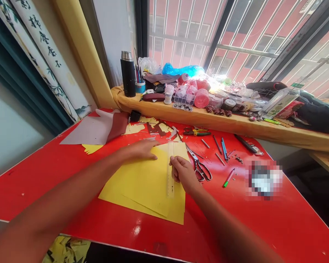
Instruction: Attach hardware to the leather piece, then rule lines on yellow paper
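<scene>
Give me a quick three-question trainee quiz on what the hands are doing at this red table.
1. True or false: the left hand rests on the yellow paper.
2. What does the right hand hold? A. a hammer; B. the clear ruler; C. a cup.
3. On which side of the ruler do the scissors lie on the red table?
Key: 1 true; 2 B; 3 the right.
</scene>
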Available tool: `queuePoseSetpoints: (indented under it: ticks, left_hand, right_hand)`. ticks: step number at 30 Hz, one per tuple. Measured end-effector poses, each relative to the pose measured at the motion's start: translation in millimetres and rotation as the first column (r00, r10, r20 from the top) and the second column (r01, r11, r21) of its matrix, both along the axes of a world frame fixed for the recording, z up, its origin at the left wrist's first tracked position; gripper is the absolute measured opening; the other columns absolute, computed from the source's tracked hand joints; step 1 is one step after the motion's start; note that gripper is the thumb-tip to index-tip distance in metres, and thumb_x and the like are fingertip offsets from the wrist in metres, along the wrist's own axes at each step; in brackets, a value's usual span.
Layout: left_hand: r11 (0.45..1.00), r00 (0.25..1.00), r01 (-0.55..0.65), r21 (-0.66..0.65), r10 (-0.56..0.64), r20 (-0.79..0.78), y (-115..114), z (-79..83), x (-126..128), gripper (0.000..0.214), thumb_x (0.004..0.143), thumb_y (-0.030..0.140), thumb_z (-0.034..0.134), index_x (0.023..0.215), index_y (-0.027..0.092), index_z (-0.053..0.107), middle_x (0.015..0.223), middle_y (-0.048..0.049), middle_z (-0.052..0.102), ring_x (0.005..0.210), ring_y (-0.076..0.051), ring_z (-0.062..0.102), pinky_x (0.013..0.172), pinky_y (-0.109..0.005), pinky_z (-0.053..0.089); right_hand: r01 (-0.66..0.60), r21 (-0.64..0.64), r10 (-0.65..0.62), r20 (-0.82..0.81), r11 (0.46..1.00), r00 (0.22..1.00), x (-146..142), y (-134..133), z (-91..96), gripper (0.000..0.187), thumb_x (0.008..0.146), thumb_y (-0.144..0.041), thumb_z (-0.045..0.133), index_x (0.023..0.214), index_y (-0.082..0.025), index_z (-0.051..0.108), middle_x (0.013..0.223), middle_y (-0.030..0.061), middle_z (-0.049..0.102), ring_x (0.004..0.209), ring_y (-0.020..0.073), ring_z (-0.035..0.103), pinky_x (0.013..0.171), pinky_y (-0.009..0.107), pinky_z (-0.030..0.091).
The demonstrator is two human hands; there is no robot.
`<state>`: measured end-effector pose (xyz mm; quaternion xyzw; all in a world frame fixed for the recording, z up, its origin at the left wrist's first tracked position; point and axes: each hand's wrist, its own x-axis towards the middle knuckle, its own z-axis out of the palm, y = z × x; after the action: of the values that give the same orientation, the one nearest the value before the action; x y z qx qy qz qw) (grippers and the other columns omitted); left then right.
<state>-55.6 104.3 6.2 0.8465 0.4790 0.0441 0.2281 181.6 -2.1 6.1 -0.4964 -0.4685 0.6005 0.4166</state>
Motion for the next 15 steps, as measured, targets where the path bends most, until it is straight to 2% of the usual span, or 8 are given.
queuePoseSetpoints:
  ticks: [4, 8, 10, 12, 15]
  left_hand:
    - [0.988, 0.999, 0.013, 0.156, -0.018, 0.030, -22, 0.9, -1, 0.053, 0.093, 0.036, 0.066, 0.144, 0.024, 0.061, 0.157, -0.0110, 0.056, 0.152, -0.036, 0.041, 0.123, -0.052, 0.035]
    - [0.925, 0.974, 0.173, 0.338, -0.212, 0.082, -54, -16.7, -3, 0.035, 0.103, 0.036, 0.057, 0.135, 0.027, 0.069, 0.155, -0.0068, 0.061, 0.151, -0.031, 0.045, 0.126, -0.051, 0.033]
    - [0.915, 0.967, 0.218, 0.340, -0.249, 0.047, -70, -29.8, -4, 0.040, 0.104, 0.041, 0.058, 0.141, 0.026, 0.066, 0.160, -0.0076, 0.057, 0.151, -0.032, 0.046, 0.126, -0.052, 0.034]
    - [0.920, 0.972, 0.212, 0.329, -0.233, 0.024, -83, -40.4, -4, 0.046, 0.106, 0.043, 0.055, 0.148, 0.026, 0.061, 0.164, -0.0083, 0.053, 0.152, -0.032, 0.047, 0.126, -0.051, 0.034]
    - [0.918, 0.972, 0.216, 0.333, -0.233, 0.012, -97, -46.9, -1, 0.047, 0.108, 0.045, 0.051, 0.151, 0.026, 0.058, 0.165, -0.0083, 0.051, 0.152, -0.031, 0.047, 0.127, -0.051, 0.034]
  right_hand:
    - [0.026, 0.011, -0.027, 0.022, 1.000, 0.999, 10, 4, -2.7, 0.048, 0.085, -0.068, 0.071, 0.078, -0.022, 0.058, 0.046, -0.0097, 0.041, 0.037, 0.0082, 0.040, 0.038, 0.021, 0.027]
    - [0.085, 0.001, -0.085, 0.011, 0.996, 0.996, 17, 4, -7.8, 0.049, 0.086, -0.069, 0.071, 0.078, -0.022, 0.057, 0.047, -0.0102, 0.039, 0.038, 0.0079, 0.038, 0.039, 0.021, 0.028]
    - [0.095, 0.015, -0.095, 0.011, 0.995, 0.995, 19, 3, -11.8, 0.049, 0.087, -0.069, 0.070, 0.079, -0.022, 0.057, 0.047, -0.0102, 0.039, 0.039, 0.0083, 0.039, 0.039, 0.021, 0.029]
    - [0.093, 0.040, -0.094, 0.019, 0.995, 0.995, 20, 1, -16.0, 0.049, 0.088, -0.069, 0.069, 0.079, -0.022, 0.057, 0.047, -0.0102, 0.039, 0.039, 0.0087, 0.040, 0.040, 0.022, 0.030]
    - [0.076, 0.096, -0.082, 0.056, 0.992, 0.995, 21, -3, -21.2, 0.048, 0.091, -0.068, 0.067, 0.079, -0.022, 0.057, 0.047, -0.0092, 0.043, 0.039, 0.0095, 0.043, 0.041, 0.023, 0.030]
